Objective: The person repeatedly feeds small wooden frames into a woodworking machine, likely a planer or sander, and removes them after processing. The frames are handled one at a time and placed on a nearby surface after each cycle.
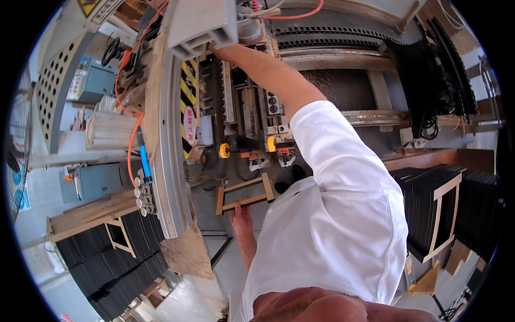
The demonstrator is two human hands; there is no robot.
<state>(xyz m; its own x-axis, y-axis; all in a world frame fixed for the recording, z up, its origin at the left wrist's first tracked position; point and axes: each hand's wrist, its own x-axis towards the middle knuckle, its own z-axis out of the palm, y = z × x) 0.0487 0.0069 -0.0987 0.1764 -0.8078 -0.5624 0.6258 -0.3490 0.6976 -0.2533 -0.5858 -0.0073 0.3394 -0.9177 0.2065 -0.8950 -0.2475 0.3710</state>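
Grips a four-sided wooden frame [252, 201] by its lower rail with the left hand [242, 219], fingers closed on the wood, just below the picture's centre. Reaches with the right hand [219, 49] into the upper centre, behind a grey metal beam [201, 24]; cannot tell whether open or gripping, with the fingers hidden. Appears already joined at all four corners; not yet laid on the black stack [80, 257] at lower left. Hard to judge the work left.
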